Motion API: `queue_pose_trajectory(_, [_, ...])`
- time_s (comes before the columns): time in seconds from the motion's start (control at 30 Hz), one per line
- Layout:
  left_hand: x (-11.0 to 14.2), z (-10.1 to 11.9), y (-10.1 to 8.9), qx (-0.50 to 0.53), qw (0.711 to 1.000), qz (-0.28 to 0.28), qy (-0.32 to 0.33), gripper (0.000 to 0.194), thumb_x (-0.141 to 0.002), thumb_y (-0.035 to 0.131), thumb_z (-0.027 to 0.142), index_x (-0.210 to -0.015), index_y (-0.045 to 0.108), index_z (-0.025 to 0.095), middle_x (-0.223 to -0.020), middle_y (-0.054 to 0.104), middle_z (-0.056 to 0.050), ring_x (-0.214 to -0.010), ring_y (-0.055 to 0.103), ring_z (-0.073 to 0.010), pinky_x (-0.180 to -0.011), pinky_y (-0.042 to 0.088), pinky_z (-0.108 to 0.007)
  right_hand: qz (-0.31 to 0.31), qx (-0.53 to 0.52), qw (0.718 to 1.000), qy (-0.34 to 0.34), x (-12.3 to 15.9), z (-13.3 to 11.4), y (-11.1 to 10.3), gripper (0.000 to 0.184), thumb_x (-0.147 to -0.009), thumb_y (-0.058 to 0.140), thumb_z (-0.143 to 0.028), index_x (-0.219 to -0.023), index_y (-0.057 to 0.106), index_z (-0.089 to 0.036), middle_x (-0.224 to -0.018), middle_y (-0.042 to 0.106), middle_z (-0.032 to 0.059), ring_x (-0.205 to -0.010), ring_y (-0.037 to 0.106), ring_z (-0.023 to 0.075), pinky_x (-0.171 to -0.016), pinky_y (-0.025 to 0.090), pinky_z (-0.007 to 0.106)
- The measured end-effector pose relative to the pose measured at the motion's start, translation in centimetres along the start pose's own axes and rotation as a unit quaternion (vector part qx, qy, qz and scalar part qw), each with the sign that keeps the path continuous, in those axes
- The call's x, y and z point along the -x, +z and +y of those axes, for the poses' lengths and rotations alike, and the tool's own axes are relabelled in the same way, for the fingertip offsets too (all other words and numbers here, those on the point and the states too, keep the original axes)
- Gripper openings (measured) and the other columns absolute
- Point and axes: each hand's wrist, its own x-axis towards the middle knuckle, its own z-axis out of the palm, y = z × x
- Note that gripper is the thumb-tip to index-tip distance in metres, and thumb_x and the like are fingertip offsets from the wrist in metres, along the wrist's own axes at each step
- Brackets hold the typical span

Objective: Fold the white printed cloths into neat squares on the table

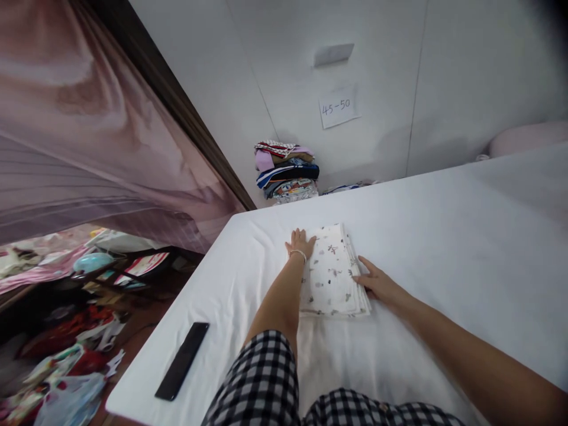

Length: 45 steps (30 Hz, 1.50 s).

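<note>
A folded white cloth [331, 275] with small printed figures lies flat on the white-covered table [426, 248], in several layers. My left hand [300, 244], with a bracelet at the wrist, rests at the cloth's upper left edge, its fingers spread and the thumb reaching over the print. At the right edge of the cloth is my right hand [376, 281], thumb and fingers apart, with a fingertip touching the layered side. Neither hand is closed around the fabric.
A long black flat object [183, 361] lies near the table's left edge. Folded clothes [288, 171] are stacked beyond the far edge, by the wall. A pinkish curtain [110, 118] hangs at left, above cluttered bags [73, 399] on the floor.
</note>
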Motion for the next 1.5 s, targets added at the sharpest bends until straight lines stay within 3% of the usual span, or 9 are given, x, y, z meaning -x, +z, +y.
queue_pose_trajectory(0.2, [0.0, -0.1, -0.4, 0.013, 1.0, -0.013, -0.004, 0.067, -0.087, 0.027, 0.061, -0.144, 0.027, 0.027, -0.157, 0.011, -0.002, -0.144, 0.004, -0.0219, -0.113, 0.014, -0.055, -0.001, -0.003, 1.0, 0.001, 0.2, -0.4, 0.2, 0.095, -0.077, 0.068, -0.029, -0.151, 0.008, -0.023, -0.096, 0.069, 0.0071, -0.087, 0.066, 0.0227, -0.076, 0.054, 0.037])
queue_pose_trajectory(0.33, [-0.4, 0.7, -1.4, 0.015, 1.0, 0.001, 0.011, 0.064, -0.087, 0.034, 0.056, -0.142, 0.032, 0.025, -0.153, 0.025, -0.005, -0.143, 0.013, -0.0244, -0.113, 0.011, -0.056, -0.015, -0.012, 1.0, 0.005, 0.0, -0.3, 0.0, 0.095, -0.077, 0.067, -0.03, -0.151, 0.008, -0.023, -0.105, 0.068, 0.0091, -0.089, 0.066, 0.0227, -0.075, 0.054, 0.037])
queue_pose_trajectory(0.43, [-0.8, 2.6, -1.8, 0.028, 0.996, 0.018, 0.08, 0.056, -0.091, 0.03, 0.052, -0.139, 0.037, 0.027, -0.149, 0.035, -0.003, -0.142, 0.018, -0.0239, -0.113, 0.01, -0.054, -0.016, -0.016, 1.0, 0.009, -0.2, -0.2, -0.1, 0.095, -0.076, 0.068, -0.031, -0.15, 0.009, -0.023, -0.107, 0.068, 0.0092, -0.091, 0.066, 0.023, -0.076, 0.054, 0.038])
queue_pose_trajectory(0.57, [-1.7, 6.1, -1.7, 0.019, 0.984, -0.015, 0.177, 0.048, -0.093, 0.029, 0.049, -0.134, 0.044, 0.03, -0.143, 0.044, -0.001, -0.139, 0.024, -0.0217, -0.114, 0.012, -0.05, -0.01, -0.016, 1.0, 0.012, -0.3, -0.2, 0.0, 0.095, -0.074, 0.07, -0.031, -0.15, 0.013, -0.024, -0.101, 0.069, 0.0073, -0.088, 0.066, 0.0225, -0.073, 0.054, 0.036])
queue_pose_trajectory(0.73, [-3.1, 8.7, -1.4, -0.019, 0.981, -0.018, 0.191, 0.048, -0.086, 0.045, 0.054, -0.122, 0.058, 0.025, -0.131, 0.055, -0.007, -0.127, 0.041, -0.0265, -0.109, 0.025, -0.045, -0.022, -0.022, 0.999, 0.013, -0.4, -0.2, -0.1, 0.095, -0.073, 0.07, -0.032, -0.149, 0.013, -0.025, -0.099, 0.07, 0.0059, -0.084, 0.067, 0.0218, -0.069, 0.054, 0.034])
queue_pose_trajectory(0.93, [-4.3, 8.3, -1.0, 0.052, 0.984, -0.022, 0.167, 0.039, -0.081, 0.054, 0.051, -0.109, 0.063, 0.025, -0.121, 0.06, -0.004, -0.112, 0.054, -0.0221, -0.095, 0.04, -0.032, -0.022, -0.026, 0.999, 0.009, -0.9, 0.3, -0.2, 0.093, -0.074, 0.07, -0.033, -0.149, 0.015, -0.025, -0.094, 0.07, 0.0055, -0.084, 0.067, 0.0221, -0.069, 0.054, 0.035])
queue_pose_trajectory(1.23, [-3.8, 8.1, 1.4, 0.091, 0.984, -0.018, 0.154, 0.033, -0.087, 0.048, 0.05, -0.11, 0.059, 0.03, -0.119, 0.063, 0.003, -0.11, 0.056, -0.0192, -0.109, 0.026, -0.039, -0.004, -0.027, 0.999, 0.018, -0.2, -0.3, 0.5, 0.096, -0.076, 0.069, -0.045, -0.15, 0.011, -0.024, -0.104, 0.068, 0.0098, -0.087, 0.067, 0.0232, -0.071, 0.055, 0.036])
queue_pose_trajectory(1.4, [-3.0, 7.9, 0.2, 0.114, 0.975, 0.036, 0.188, 0.041, -0.087, 0.05, 0.049, -0.122, 0.054, 0.027, -0.129, 0.057, -0.001, -0.118, 0.05, -0.0214, -0.112, 0.022, -0.041, -0.016, -0.011, 1.0, 0.014, 0.4, -0.9, 0.8, 0.101, -0.072, 0.073, -0.044, -0.15, 0.01, -0.027, -0.107, 0.068, 0.009, -0.092, 0.066, 0.0241, -0.075, 0.054, 0.037])
queue_pose_trajectory(1.5, [-2.0, 6.6, -1.2, 0.108, 0.973, 0.063, 0.196, 0.044, -0.09, 0.046, 0.047, -0.127, 0.052, 0.023, -0.135, 0.053, -0.003, -0.122, 0.048, -0.0215, -0.113, 0.023, -0.038, -0.024, 0.005, 1.0, 0.009, 0.5, -0.9, 0.6, 0.102, -0.072, 0.073, -0.04, -0.15, 0.009, -0.026, -0.106, 0.068, 0.008, -0.092, 0.066, 0.0237, -0.076, 0.054, 0.037])
